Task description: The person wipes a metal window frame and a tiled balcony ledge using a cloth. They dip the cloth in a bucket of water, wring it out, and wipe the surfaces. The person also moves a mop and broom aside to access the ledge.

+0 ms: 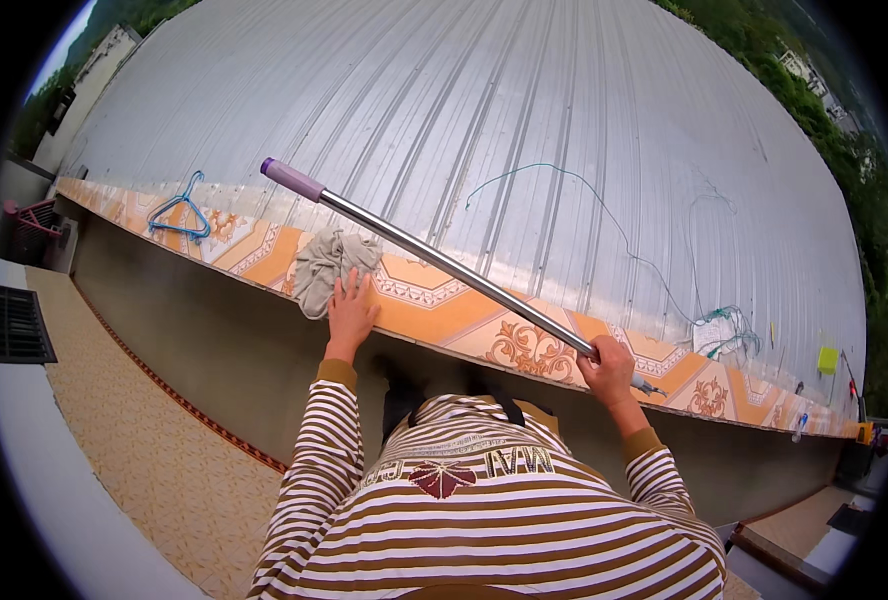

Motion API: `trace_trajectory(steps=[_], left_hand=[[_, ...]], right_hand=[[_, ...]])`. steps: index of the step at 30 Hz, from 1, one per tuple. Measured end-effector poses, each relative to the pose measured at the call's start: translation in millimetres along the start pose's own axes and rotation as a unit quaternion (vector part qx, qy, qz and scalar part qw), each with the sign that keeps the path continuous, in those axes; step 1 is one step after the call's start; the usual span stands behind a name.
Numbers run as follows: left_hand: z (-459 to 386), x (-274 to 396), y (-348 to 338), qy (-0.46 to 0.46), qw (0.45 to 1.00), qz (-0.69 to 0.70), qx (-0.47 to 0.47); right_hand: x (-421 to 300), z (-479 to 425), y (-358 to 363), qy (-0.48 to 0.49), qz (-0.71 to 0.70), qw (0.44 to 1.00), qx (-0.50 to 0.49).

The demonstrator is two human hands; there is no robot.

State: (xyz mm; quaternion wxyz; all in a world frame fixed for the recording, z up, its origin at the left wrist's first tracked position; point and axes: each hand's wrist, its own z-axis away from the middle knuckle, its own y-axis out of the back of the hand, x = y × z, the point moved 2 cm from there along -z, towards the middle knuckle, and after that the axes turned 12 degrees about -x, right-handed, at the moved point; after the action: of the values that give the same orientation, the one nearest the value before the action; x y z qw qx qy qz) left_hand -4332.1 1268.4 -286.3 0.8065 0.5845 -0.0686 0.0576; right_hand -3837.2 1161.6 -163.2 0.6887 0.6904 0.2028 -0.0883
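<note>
My right hand (609,370) grips a shiny metal pole (459,270) near its lower end. The pole slants up to the left over the tiled ledge and ends in a purple plastic handgrip (292,178). Past my fist, a grey tip with a small metal fitting (648,386) sticks out; its exact form is unclear. My left hand (352,309) lies with fingers apart against the right side of a crumpled grey cloth (328,271). That cloth rests on the ledge (436,307) of orange patterned tiles and droops slightly over its near edge.
Blue clothes hangers (183,214) lie at the ledge's left. Beyond it spreads a ribbed metal roof (444,112). A green cord (601,202) trails over the roof to a tangled bundle (721,330) at right. A yellow-green block (827,360) stands farther right. Below left is a tiled floor (136,420).
</note>
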Motion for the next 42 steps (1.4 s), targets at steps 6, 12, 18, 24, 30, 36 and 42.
trace_trajectory(steps=[6,12,18,24,30,36,42], left_hand=[[-26,-63,9,0.069,0.997,0.011,-0.024],[-35,-79,34,0.072,0.996,-0.008,-0.059],[2,-51,25,0.028,0.98,0.106,0.165],[73,-23,-13,0.078,0.943,0.23,0.228],[134,-35,-59,0.136,0.909,0.313,0.24],[166,-38,-79,0.182,0.891,0.342,0.237],[188,-44,-101,0.22,0.873,0.357,0.249]], right_hand=[[94,46,35,-0.042,0.129,0.99,-0.024],[149,78,28,-0.053,0.127,0.988,-0.075],[150,58,-6,0.009,0.084,0.991,-0.103],[138,40,-34,-0.013,-0.015,0.99,-0.14],[139,28,-36,0.05,0.052,0.981,-0.178],[134,28,-26,0.116,0.092,0.963,-0.224],[103,8,-30,0.097,0.055,0.962,-0.248]])
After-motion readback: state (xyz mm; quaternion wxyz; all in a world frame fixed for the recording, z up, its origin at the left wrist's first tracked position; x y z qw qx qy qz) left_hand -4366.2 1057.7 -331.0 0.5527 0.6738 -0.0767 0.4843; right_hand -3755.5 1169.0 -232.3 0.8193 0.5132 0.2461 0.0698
